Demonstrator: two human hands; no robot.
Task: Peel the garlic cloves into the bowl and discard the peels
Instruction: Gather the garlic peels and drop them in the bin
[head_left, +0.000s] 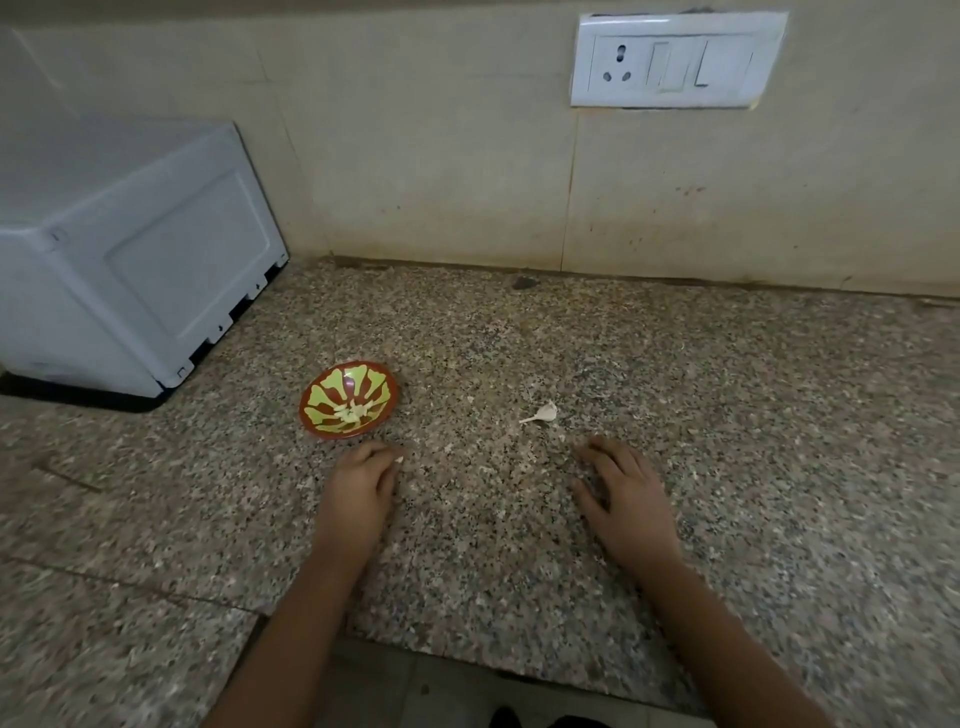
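L hand (363, 480) was noted just below the small red-and-yellow patterned bowl (324, 389), fingers curled in, a small pale scrap (399, 459) seemingly pinched at the tips. R hand (626, 493) was laid flat on the speckled granite counter (727, 415), fingers spread, nothing held. Peeled pale cloves (350, 413) were seen in the bowl and one white papery garlic piece w/ thin tail (543, 414) lay just beyond the R hand, untouched; step judged late, btwn cloves, and next that piece would need to be pinched up, checked for flesh vs. husk, then peeled or discarded.
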